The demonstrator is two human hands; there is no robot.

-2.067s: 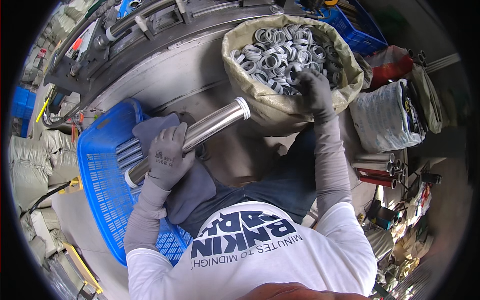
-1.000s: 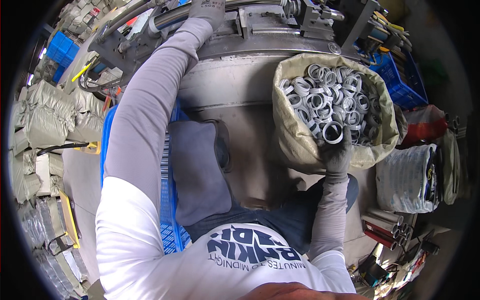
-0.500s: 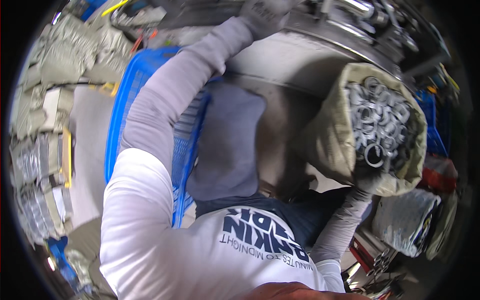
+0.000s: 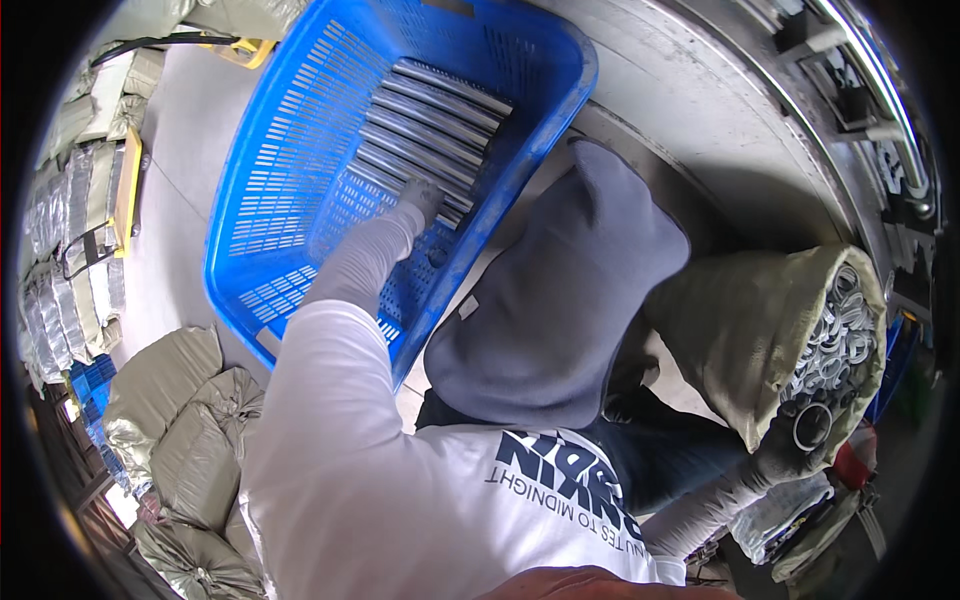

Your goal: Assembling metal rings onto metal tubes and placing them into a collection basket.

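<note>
My left hand [image 4: 422, 198], in a grey glove, is down inside the blue plastic basket [image 4: 300, 140]. Its fingers are closed on a metal tube at the near end of a row of shiny metal tubes [image 4: 430, 115]; the fingertips are partly hidden. At the mouth of an olive-green woven sack [image 4: 715, 320], my right hand [image 4: 785, 452] wears a dark, dirty glove. A larger metal ring [image 4: 812, 427] shows at its fingers, which appear closed on the ring's edge. Many smaller grey metal rings [image 4: 842, 345] fill the sack.
A grey cushion-like pad [image 4: 570, 290] lies between basket and sack. A bench with metal fixtures [image 4: 860, 110] runs along the far right. Wrapped bundles [image 4: 190, 440] are piled at the left, near a yellow-edged rack [image 4: 132, 190].
My left hand has come from the bench at the top down into the basket. The view has swung, bringing the basket's inside into sight. My right hand stays at the sack's mouth.
</note>
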